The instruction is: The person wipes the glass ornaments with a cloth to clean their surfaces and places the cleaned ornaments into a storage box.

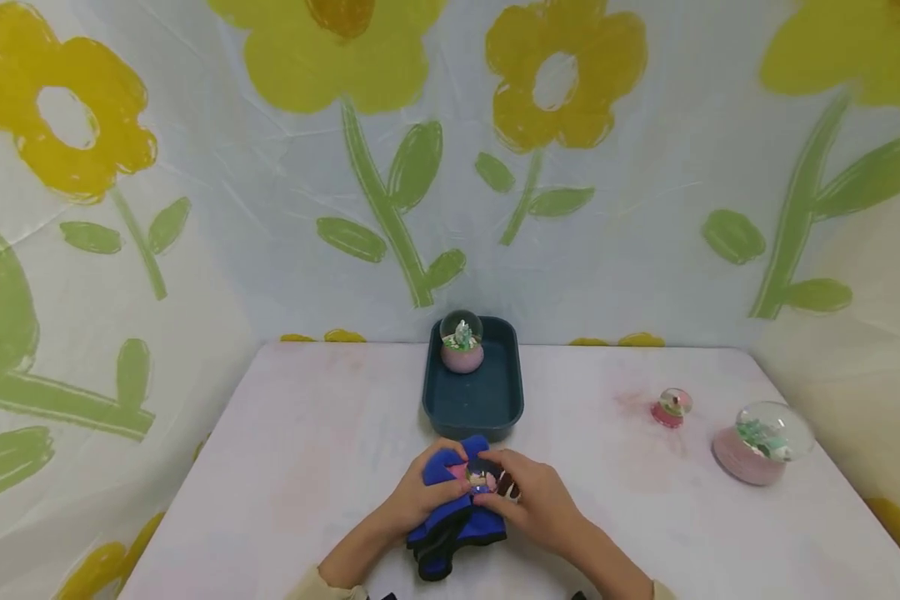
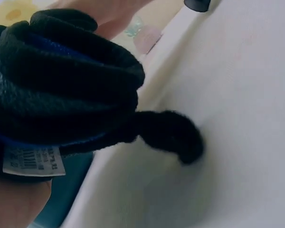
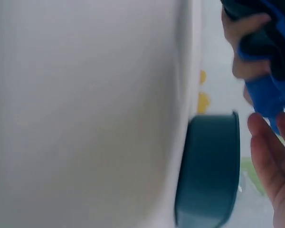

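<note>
I'm on the head view: bottom centre, the left hand [image 1: 423, 493] grips a blue cloth [image 1: 483, 524], the right hand [image 1: 536, 497] grasping a snow globe [image 1: 483, 478] against it. Left wrist: cloth, upper left. Right wrist: tray [image 3: 210, 168], lower right.

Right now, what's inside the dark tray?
A pink-based snow globe stands in the dark tray, toward its far end. The tray floor beneath and just behind it is covered.
</note>
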A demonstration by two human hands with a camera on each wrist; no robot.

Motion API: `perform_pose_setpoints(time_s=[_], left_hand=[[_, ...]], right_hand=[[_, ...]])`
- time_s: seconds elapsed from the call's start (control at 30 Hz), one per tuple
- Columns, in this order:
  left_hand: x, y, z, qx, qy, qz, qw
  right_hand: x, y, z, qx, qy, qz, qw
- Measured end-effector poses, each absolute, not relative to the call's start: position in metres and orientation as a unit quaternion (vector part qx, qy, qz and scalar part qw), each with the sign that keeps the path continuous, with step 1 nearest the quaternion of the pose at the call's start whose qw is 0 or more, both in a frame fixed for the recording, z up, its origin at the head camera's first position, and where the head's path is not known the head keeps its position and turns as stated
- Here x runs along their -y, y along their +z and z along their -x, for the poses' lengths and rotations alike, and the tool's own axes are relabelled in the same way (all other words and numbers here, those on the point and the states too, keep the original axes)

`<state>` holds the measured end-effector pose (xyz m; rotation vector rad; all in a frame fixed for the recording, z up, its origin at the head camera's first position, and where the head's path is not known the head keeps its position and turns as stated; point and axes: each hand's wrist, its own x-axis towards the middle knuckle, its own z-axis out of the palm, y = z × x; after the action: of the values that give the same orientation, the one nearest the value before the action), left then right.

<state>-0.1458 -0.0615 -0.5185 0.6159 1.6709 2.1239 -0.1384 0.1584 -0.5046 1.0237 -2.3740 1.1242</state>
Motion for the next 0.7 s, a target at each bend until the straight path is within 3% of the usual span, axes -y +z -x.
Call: perform_pose_setpoints(time_s=[0.17,0.3,0.43,0.7], left_hand=[[0.061,-0.514,0.138,-0.586,0.766,-0.190,0.184],[0.060,-0.506,0.140,-0.584,0.764,-0.193,0.195],[0.059,-0.505,0.138,-0.582,0.757,-0.215,0.205],[0.051,-0.506,0.142,-0.593,0.754,-0.228,0.166]], right_hand=[[-0.151,-0.500,0.128,0.850,0.390,-0.320,0.155],[-0.155,-0.495,0.126,0.829,0.409,-0.342,0.170],[-0.161,-0.496,0.125,0.808,0.436,-0.369,0.142],[-0.164,-0.490,0.126,0.848,0.383,-0.332,0.153]])
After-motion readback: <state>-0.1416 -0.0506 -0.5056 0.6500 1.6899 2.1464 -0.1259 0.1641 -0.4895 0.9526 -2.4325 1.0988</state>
